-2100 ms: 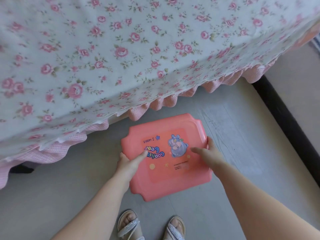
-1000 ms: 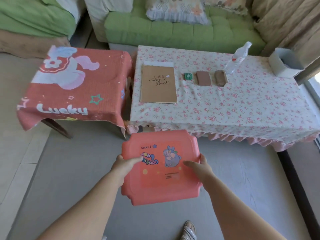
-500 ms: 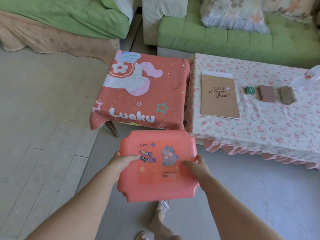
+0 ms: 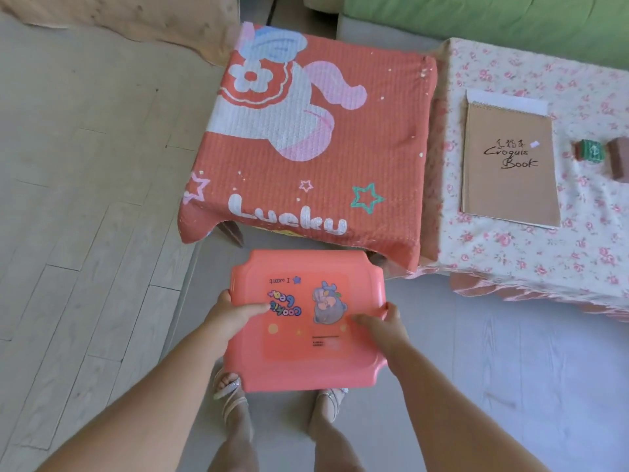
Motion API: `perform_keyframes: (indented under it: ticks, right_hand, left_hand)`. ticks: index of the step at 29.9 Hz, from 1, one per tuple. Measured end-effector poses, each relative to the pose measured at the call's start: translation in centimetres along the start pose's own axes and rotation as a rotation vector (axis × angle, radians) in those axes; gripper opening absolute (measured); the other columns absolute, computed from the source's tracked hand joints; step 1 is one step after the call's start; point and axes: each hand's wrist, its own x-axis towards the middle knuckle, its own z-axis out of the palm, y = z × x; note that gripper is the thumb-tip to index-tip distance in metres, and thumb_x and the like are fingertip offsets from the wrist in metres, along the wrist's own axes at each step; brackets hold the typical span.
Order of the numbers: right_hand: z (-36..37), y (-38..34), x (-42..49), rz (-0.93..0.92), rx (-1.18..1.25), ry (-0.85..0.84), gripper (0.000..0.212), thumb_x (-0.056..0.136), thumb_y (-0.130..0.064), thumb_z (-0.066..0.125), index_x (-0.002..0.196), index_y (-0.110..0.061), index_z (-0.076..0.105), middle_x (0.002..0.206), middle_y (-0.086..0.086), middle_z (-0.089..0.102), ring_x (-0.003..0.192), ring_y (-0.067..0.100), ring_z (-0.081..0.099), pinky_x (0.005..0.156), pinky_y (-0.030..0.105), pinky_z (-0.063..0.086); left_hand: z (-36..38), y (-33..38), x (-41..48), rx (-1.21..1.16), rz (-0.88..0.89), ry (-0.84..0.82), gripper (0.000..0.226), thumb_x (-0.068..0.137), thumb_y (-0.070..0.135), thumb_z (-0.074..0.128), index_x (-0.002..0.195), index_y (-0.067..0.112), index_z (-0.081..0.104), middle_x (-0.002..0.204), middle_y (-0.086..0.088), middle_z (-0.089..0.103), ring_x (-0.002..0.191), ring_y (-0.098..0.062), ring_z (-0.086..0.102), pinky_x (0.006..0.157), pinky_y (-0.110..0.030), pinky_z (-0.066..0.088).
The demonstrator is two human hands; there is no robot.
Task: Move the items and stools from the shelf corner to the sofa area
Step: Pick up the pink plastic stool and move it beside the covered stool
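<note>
A coral-pink plastic stool (image 4: 306,356) with a cartoon bear sticker on its seat hangs above the floor, in front of my feet. My left hand (image 4: 228,313) grips its left edge, thumb lying across the seat top. My right hand (image 4: 384,323) grips the right edge the same way. The stool's legs are hidden under the seat. It hangs just in front of a small table draped in a red "Lucky" cloth (image 4: 306,137).
A low table with a floral cloth (image 4: 544,260) stands to the right, bearing a brown Croquis Book (image 4: 507,161), a small green box (image 4: 590,152) and a brown block (image 4: 619,158). A green sofa (image 4: 493,22) runs behind. Pale wood floor (image 4: 85,199) lies to the left.
I have carried the stool leftward from the floral table's front to the red-cloth table's front. My view has dropped lower and closer. Both hands keep the same grip.
</note>
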Motion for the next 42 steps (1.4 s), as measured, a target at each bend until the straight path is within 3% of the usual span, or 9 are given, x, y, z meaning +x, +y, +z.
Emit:
perform_keyframes:
  ticks: [10, 15, 18, 24, 27, 30, 35, 40, 42]
  right_hand:
    - [9.1, 5.8, 5.2, 0.152, 0.104, 0.09, 0.063, 0.082, -0.023, 0.065, 0.134, -0.015, 0.03, 0.111, 0.006, 0.047, 0.097, 0.027, 0.051, 0.084, 0.035, 0.045]
    - [12.9, 8.2, 9.5, 0.153, 0.131, 0.072, 0.068, 0.083, -0.023, 0.066, 0.139, -0.018, 0.027, 0.117, 0.007, 0.046, 0.1, 0.027, 0.051, 0.087, 0.037, 0.045]
    - [14.6, 9.9, 12.2, 0.155, 0.136, 0.047, 0.073, 0.083, -0.023, 0.065, 0.142, -0.02, 0.022, 0.118, 0.006, 0.045, 0.103, 0.028, 0.052, 0.088, 0.036, 0.045]
    - [17.6, 13.7, 16.9, 0.196, 0.174, 0.021, 0.09, 0.068, -0.029, 0.072, 0.143, -0.021, 0.022, 0.129, 0.011, 0.049, 0.112, 0.03, 0.054, 0.099, 0.043, 0.046]
    - [18.3, 15.0, 18.4, 0.211, 0.177, 0.029, 0.075, 0.081, -0.021, 0.067, 0.142, -0.021, 0.023, 0.12, 0.008, 0.047, 0.108, 0.029, 0.054, 0.097, 0.041, 0.046]
    - [19.4, 16.2, 19.1, 0.222, 0.157, 0.013, 0.075, 0.081, -0.02, 0.068, 0.141, -0.022, 0.023, 0.124, 0.01, 0.049, 0.113, 0.032, 0.055, 0.099, 0.045, 0.046]
    - [19.5, 16.9, 19.9, 0.219, 0.161, 0.024, 0.089, 0.062, -0.029, 0.07, 0.139, -0.024, 0.025, 0.122, 0.01, 0.049, 0.114, 0.034, 0.055, 0.1, 0.049, 0.046]
    - [19.4, 16.5, 20.0, 0.217, 0.058, 0.002, 0.075, 0.085, -0.022, 0.063, 0.145, -0.024, 0.018, 0.135, 0.012, 0.046, 0.117, 0.034, 0.053, 0.098, 0.044, 0.046]
    - [19.4, 15.8, 19.1, 0.199, -0.008, 0.024, 0.078, 0.086, -0.024, 0.061, 0.148, -0.025, 0.014, 0.142, 0.013, 0.042, 0.121, 0.034, 0.051, 0.098, 0.041, 0.045]
  left_hand:
    - [-2.5, -4.4, 10.6, 0.165, -0.031, -0.155, 0.088, 0.043, 0.039, 0.082, 0.122, 0.024, 0.046, 0.111, -0.005, 0.066, 0.096, -0.026, 0.066, 0.087, -0.048, 0.053]
    - [-3.2, -8.3, 15.7, 0.177, -0.031, -0.12, 0.067, 0.067, 0.025, 0.082, 0.122, 0.023, 0.044, 0.115, -0.005, 0.063, 0.1, -0.027, 0.063, 0.088, -0.045, 0.052]
    - [-2.9, -10.6, 18.2, 0.168, -0.043, -0.093, 0.066, 0.07, 0.024, 0.081, 0.125, 0.024, 0.044, 0.117, -0.005, 0.063, 0.101, -0.027, 0.063, 0.09, -0.046, 0.051]
    - [-1.8, -13.8, 22.9, 0.189, -0.044, -0.083, 0.086, 0.04, 0.041, 0.081, 0.118, 0.025, 0.048, 0.112, -0.005, 0.066, 0.099, -0.025, 0.065, 0.092, -0.047, 0.051]
    - [-1.2, -15.2, 23.7, 0.194, -0.057, -0.096, 0.083, 0.045, 0.037, 0.077, 0.121, 0.028, 0.045, 0.114, -0.004, 0.064, 0.102, -0.025, 0.063, 0.093, -0.045, 0.051]
    - [-1.2, -16.4, 24.6, 0.206, -0.055, -0.089, 0.09, 0.045, 0.039, 0.077, 0.127, 0.025, 0.043, 0.115, -0.004, 0.063, 0.102, -0.026, 0.063, 0.092, -0.044, 0.051]
    - [-0.2, -17.8, 25.1, 0.28, -0.038, -0.057, 0.091, 0.045, 0.039, 0.075, 0.129, 0.026, 0.041, 0.112, 0.0, 0.062, 0.101, -0.025, 0.061, 0.09, -0.038, 0.049]
    - [0.0, -17.8, 25.1, 0.338, -0.037, -0.056, 0.077, 0.065, 0.026, 0.083, 0.128, 0.019, 0.04, 0.118, -0.004, 0.062, 0.102, -0.026, 0.06, 0.09, -0.039, 0.048]
    - [0.3, -17.5, 24.8, 0.378, -0.005, -0.021, 0.077, 0.063, 0.032, 0.082, 0.128, 0.017, 0.042, 0.121, -0.006, 0.063, 0.107, -0.029, 0.061, 0.095, -0.044, 0.048]
